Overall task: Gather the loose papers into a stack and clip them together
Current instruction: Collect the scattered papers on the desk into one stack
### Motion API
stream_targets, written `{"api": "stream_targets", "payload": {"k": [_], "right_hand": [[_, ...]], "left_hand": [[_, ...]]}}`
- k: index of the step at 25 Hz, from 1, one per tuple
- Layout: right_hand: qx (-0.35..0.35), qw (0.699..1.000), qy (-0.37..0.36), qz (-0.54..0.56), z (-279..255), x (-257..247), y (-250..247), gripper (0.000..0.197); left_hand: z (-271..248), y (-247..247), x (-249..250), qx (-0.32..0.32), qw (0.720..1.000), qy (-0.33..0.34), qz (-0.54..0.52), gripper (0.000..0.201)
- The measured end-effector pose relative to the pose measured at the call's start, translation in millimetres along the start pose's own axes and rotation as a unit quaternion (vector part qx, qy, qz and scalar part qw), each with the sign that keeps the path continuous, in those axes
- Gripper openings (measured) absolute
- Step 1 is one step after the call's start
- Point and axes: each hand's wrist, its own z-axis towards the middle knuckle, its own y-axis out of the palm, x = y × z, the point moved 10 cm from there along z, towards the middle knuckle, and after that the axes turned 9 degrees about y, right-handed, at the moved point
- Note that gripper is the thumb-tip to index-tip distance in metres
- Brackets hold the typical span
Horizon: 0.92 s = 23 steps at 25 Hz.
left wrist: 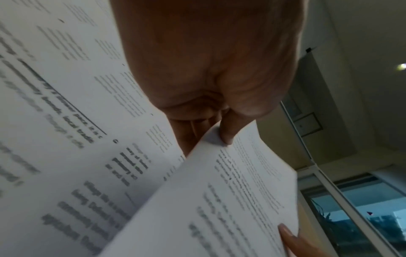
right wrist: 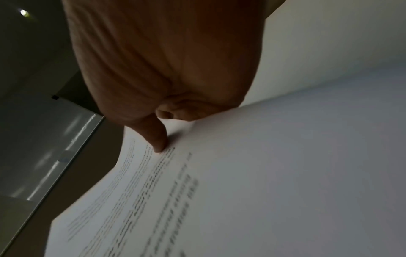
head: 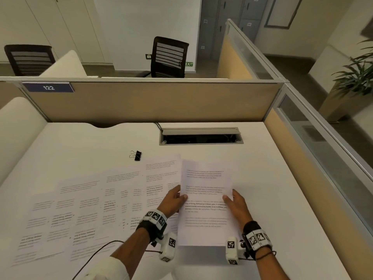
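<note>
a: status of the gathering step?

b: i judge it is at its start. i hold one sheet (head: 205, 201) lifted off the desk (head: 84, 146), the left hand (head: 173, 201) pinching its left edge, thumb on top, and the right hand (head: 236, 203) pinching its right edge the same way. both hands are clamped on that single sheet, one on each side of it.

a: and the rest of the papers?

b: the loose papers (head: 84, 209) lie fanned and overlapping across the desk to the left of the held sheet, printed side up. none are squared into a stack yet.

a: the clip?

b: the binder clip (head: 136, 155) sits on the desk beyond the spread, just past the far edge of the papers, touched by neither hand.

a: wrist views confirm the grip?

b: yes. the left wrist view shows a thumb pressed on the sheet's edge with fingers beneath; the right wrist view shows the same on the other side.

a: what does the next move call for?

b: in my judgement, laying this sheet onto a neighbour and collecting the others under or over it. one hand must let go to pull sheets in. edges need tapping square before the clip goes on.
</note>
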Motion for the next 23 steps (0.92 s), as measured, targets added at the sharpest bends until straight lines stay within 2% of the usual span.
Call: {"api": "stream_targets", "payload": {"k": [2,4,6,8,11,13,18,23], "right_hand": [[-0.003,0.999,0.033,0.012,-0.9,-0.4,20.5,0.021],[0.043,0.998,0.053,-0.01,4.8,-1.1,25.2,0.039],[0.133,0.984,0.045,-0.111,13.8,-4.8,14.9,0.048],[0.185,0.947,0.07,-0.251,23.3,-0.6,10.6,0.062],[0.139,0.89,0.127,-0.415,34.8,23.4,30.1,0.098],[0.098,0.864,0.133,-0.476,39.0,35.7,43.8,0.112],[0.043,0.842,0.115,-0.525,35.5,51.3,63.5,0.119],[-0.009,0.829,0.069,-0.555,17.8,60.5,86.3,0.121]], "left_hand": [[-10.4,-23.7,-3.0,0.021,1.0,0.01,-0.008,0.036],[-21.7,-50.7,-11.3,0.041,0.999,0.011,-0.015,0.037],[-33.6,-78.4,-22.7,0.063,0.998,0.007,-0.02,0.038],[-49.0,-107.3,-32.4,0.091,0.995,-0.002,-0.03,0.039],[-74.2,-149.9,-43.7,0.142,0.989,-0.025,-0.032,0.039],[-88.1,-174.5,-51.6,0.176,0.983,-0.039,-0.032,0.038],[-109.0,-213.6,-75.2,0.231,0.968,-0.085,-0.039,0.037],[-110.1,-221.7,-90.3,0.228,0.967,-0.102,-0.045,0.037]]}}
